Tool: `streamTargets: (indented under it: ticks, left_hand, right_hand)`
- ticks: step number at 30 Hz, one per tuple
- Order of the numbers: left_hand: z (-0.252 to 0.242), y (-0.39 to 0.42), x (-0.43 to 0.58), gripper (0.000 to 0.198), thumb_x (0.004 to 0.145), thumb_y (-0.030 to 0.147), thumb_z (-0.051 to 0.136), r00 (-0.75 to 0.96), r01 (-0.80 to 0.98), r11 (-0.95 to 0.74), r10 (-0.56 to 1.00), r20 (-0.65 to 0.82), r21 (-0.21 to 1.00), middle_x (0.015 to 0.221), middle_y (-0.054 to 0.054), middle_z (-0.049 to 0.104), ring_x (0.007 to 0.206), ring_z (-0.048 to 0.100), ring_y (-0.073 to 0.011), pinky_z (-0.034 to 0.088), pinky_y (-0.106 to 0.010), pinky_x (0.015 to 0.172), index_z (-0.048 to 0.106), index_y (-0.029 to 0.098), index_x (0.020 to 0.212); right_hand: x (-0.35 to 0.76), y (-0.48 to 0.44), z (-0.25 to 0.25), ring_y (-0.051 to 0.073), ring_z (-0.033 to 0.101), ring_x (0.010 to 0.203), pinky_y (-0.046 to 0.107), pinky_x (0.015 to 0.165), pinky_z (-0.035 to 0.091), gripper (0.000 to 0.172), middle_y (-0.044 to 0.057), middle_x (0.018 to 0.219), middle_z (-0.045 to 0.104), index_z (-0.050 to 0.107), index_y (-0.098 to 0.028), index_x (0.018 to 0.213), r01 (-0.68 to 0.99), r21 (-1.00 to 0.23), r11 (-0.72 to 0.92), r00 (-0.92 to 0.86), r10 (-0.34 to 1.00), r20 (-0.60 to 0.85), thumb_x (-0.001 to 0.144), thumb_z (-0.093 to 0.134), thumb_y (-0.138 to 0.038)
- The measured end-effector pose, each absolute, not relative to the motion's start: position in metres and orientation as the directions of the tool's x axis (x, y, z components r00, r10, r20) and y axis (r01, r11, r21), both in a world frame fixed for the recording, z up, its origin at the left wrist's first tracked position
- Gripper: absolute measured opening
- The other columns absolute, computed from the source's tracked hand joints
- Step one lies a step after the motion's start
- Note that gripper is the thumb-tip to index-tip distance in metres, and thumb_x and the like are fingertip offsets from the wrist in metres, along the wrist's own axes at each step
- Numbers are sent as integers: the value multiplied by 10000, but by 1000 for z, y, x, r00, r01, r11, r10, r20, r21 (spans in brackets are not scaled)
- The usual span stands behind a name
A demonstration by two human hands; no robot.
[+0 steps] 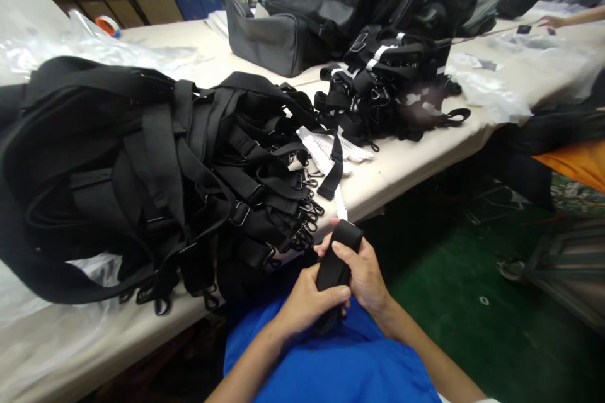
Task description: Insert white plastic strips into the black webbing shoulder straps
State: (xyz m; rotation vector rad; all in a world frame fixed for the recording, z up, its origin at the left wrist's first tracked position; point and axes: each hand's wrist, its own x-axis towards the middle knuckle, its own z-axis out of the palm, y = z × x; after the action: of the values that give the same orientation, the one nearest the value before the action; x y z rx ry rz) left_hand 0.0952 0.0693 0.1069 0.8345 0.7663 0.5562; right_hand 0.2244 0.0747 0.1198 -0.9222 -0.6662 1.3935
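Observation:
Over my blue-clad lap, a folded black webbing strap (332,267) is gripped between both hands. My left hand (309,299) closes around its lower part, thumb lying across the front. Higher up, my right hand (362,267) wraps the right side, its thumb pressed on the webbing. Part of the strap's lower end is hidden by my fingers. Just beyond my hands, a large heap of black straps (155,157) with metal buckles and snap hooks (307,220) lies on the table. White zipper-like strips (321,148) rest beside the heap.
Behind the straps, a second pile of bundled black straps (373,94) and black bags (269,38) stand on the cloth-covered table (378,182). Clear plastic (496,91) lies to the right. Another person's hand (558,22) shows at far right. A wheeled cart (553,264) stands on the green floor.

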Motion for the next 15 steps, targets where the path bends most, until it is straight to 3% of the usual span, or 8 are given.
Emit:
streamTargets:
  ticks: [3,5,7,11,13,15]
  left_hand:
    - [106,63,95,496,797,553,661,799,-248,728,527,-290,639,655,-81,691,601,676,-176,519,-270,627,634,82,952]
    - [105,60,95,532,814,585,621,804,-302,786,514,-298,540,661,-89,698,565,676,-172,512,-261,594,620,88,1006]
    - [103,61,95,539,810,609,610,735,-342,787,564,-375,514,641,-66,690,473,627,-139,486,-236,514,596,115,1024]
    - [100,69,82,534,812,594,623,481,-228,583,764,-430,780,604,-28,666,455,579,-115,447,-215,483,589,127,1069]
    - [98,70,70,567,808,575,640,367,-87,433,851,-375,897,623,-24,672,523,604,-137,481,-245,549,598,121,1145]
    - [98,67,58,591,808,571,638,266,7,351,902,-340,937,630,-10,674,571,619,-164,511,-281,598,592,140,1209]
  right_hand:
    - [226,75,125,190,668,837,397,898,549,371,10,831,655,533,-240,1261,-522,-852,32,113,993,-33,900,602,-292]
    - [226,77,127,188,663,810,412,904,546,347,12,823,653,541,-237,1242,-510,-858,66,93,995,21,905,593,-300]
    - [227,82,126,187,654,793,416,888,550,346,18,830,655,539,-235,1240,-467,-881,72,65,997,47,907,592,-313]
    - [238,96,138,235,641,1012,431,961,513,460,86,1106,672,526,-243,1306,-288,-953,91,-6,995,97,878,636,-368]
    - [249,100,159,279,596,1139,470,1020,472,487,117,1246,628,557,-236,1305,-194,-956,221,-44,971,234,867,636,-433]
    - [258,98,187,281,622,1097,495,1021,468,421,107,1162,672,623,-250,1237,-140,-902,407,-125,897,424,879,606,-471]
